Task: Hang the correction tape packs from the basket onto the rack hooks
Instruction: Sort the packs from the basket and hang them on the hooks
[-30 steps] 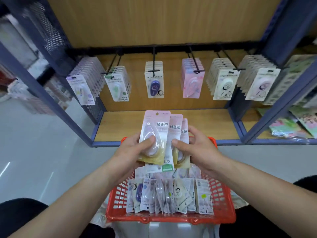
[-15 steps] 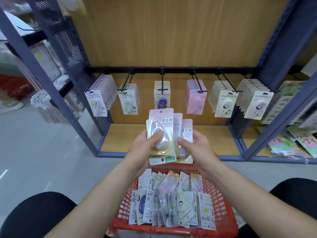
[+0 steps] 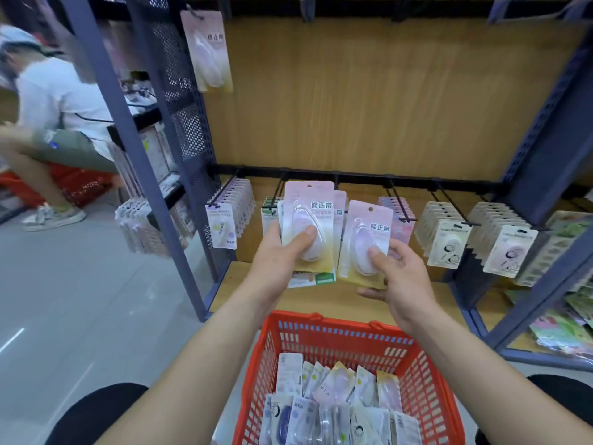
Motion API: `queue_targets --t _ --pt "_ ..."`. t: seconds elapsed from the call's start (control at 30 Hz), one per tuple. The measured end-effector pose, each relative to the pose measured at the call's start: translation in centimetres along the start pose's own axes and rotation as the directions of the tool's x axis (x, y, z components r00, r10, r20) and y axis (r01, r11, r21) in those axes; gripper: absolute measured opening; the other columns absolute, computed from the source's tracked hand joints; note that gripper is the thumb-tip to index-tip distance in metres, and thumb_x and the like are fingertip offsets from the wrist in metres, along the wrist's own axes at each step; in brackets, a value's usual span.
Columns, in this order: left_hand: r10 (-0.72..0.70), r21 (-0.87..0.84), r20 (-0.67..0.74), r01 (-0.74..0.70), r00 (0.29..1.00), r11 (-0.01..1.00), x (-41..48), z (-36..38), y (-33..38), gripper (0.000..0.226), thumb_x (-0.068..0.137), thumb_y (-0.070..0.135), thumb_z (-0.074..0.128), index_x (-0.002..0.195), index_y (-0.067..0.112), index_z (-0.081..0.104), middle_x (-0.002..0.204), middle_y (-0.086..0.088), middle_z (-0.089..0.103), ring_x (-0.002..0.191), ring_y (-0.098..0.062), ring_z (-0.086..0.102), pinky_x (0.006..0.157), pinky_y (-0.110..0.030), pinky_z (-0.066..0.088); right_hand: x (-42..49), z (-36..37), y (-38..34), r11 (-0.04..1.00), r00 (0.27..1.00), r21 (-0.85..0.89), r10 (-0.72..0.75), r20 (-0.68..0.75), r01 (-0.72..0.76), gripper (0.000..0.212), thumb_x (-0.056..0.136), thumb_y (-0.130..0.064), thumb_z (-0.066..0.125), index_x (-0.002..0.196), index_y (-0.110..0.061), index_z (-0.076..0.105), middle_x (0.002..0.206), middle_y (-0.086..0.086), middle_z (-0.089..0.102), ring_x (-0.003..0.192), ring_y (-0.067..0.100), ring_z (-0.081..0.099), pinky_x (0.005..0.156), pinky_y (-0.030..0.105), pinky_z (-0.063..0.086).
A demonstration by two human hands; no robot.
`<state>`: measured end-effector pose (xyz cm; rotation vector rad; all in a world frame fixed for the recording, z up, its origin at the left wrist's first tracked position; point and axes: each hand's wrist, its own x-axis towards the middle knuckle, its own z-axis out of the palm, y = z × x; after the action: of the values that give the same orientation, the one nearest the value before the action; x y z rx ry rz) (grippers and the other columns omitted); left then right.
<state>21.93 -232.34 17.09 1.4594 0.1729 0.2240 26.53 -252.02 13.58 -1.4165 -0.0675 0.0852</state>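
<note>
Holding packs before the rack (image 3: 353, 179): my left hand (image 3: 276, 261) clamps a stack (image 3: 309, 226), my right hand (image 3: 398, 277) pinches one pack (image 3: 365, 242), above the basket (image 3: 337, 335).

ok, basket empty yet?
No. The red basket holds many correction tape packs, standing packed together.

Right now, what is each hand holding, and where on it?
The left hand grips a small stack of packs, thumb on the front blister. The right hand holds a single pack by its lower part, thumb on the blister.
</note>
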Motion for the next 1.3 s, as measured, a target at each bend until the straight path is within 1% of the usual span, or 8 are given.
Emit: queue_targets --t 0.17,0.3,0.57,0.77,0.93,1.07,1.2,1.3 --pt "0.103 -0.003 -0.083 -0.103 0.991 0.995 2.3 -2.1 5.5 0.039 0.094 0.033 0.071 0.129 0.020 0.059 0.121 -0.003 0.074 0.110 -0.024 0.072 0.101 -0.054 0.054 1.1 2.4 -3.5 0.995 0.994 -0.037 -0.095 0.051 0.097 0.023 0.105 -0.024 0.055 0.128 -0.020 0.060 0.095 -0.016 0.076 0.084 0.006 0.072 0.055 0.033 0.059" --pt "0.214 0.058 -0.133 -0.208 0.968 0.976 3.7 -4.4 8.3 0.047 0.090 0.038 0.072 0.131 0.020 0.056 0.122 -0.002 0.071 0.110 -0.022 0.071 0.091 -0.045 0.059 3.3 5.2 -6.1 0.989 0.988 -0.040 -0.137 0.076 0.140 0.021 0.102 -0.026 0.062 0.121 -0.017 0.067 0.102 0.000 0.079 0.077 0.018 0.075 0.069 0.041 0.063" --pt "0.254 0.071 -0.224 -0.244 0.941 0.967 5.7 -8.3 7.3 0.036 0.098 0.029 0.067 0.132 0.025 0.056 0.119 0.004 0.071 0.104 -0.016 0.071 0.069 -0.023 0.057 10.6 10.3 -11.7 0.959 0.954 -0.038 -0.276 0.119 0.283 0.023 0.099 -0.008 0.061 0.121 -0.012 0.067 0.112 0.002 0.075 0.100 0.019 0.074 0.073 0.036 0.062" --pt "0.301 0.027 -0.235 -0.303 0.924 0.953 7.0 -8.8 9.1 0.036 0.097 0.030 0.067 0.131 0.028 0.056 0.119 0.004 0.071 0.106 -0.016 0.071 0.084 -0.038 0.060 14.8 13.7 -16.7 0.910 0.909 -0.053 -0.405 0.100 0.411 0.024 0.102 -0.012 0.059 0.125 -0.015 0.061 0.115 0.001 0.072 0.101 0.016 0.074 0.073 0.034 0.064" --pt "0.331 0.014 -0.256 -0.339 0.908 0.941 7.5 -9.7 9.5 0.033 0.097 0.028 0.068 0.128 0.026 0.056 0.117 0.003 0.072 0.104 -0.016 0.072 0.069 -0.026 0.059 16.5 15.9 -17.6 0.900 0.902 -0.106 -0.407 0.144 0.423 0.024 0.103 -0.012 0.056 0.125 -0.019 0.062 0.115 0.000 0.071 0.099 0.016 0.074 0.074 0.036 0.064" --pt "0.346 0.024 -0.320 -0.357 0.882 0.934 7.6 -11.7 9.3 0.033 0.095 0.028 0.070 0.125 0.027 0.057 0.113 0.006 0.074 0.100 -0.013 0.073 0.080 -0.031 0.058 16.8 19.7 -16.5 0.904 0.903 -0.177 -0.335 0.269 0.388 0.022 0.102 -0.010 0.057 0.121 -0.020 0.062 0.113 0.002 0.071 0.100 0.020 0.073 0.075 0.039 0.065" --pt "0.364 0.032 -0.359 -0.378 0.859 0.925 7.9 -13.7 8.5 0.032 0.095 0.025 0.071 0.124 0.025 0.058 0.106 0.009 0.074 0.090 -0.004 0.073 0.069 -0.017 0.056 17.2 24.2 -16.9 0.882 0.872 -0.188 -0.357 0.334 0.433 0.026 0.102 -0.012 0.058 0.127 -0.017 0.060 0.114 0.002 0.069 0.099 0.018 0.071 0.076 0.041 0.065" --pt "0.356 0.026 -0.385 -0.375 0.852 0.927 8.5 -14.8 7.9 0.030 0.094 0.023 0.071 0.120 0.024 0.059 0.105 0.008 0.074 0.092 -0.006 0.073 0.074 -0.022 0.057 17.7 27.2 -17.7 0.865 0.849 -0.183 -0.380 0.368 0.467 0.024 0.102 -0.013 0.058 0.125 -0.018 0.060 0.115 0.003 0.068 0.103 0.020 0.070 0.075 0.041 0.065"
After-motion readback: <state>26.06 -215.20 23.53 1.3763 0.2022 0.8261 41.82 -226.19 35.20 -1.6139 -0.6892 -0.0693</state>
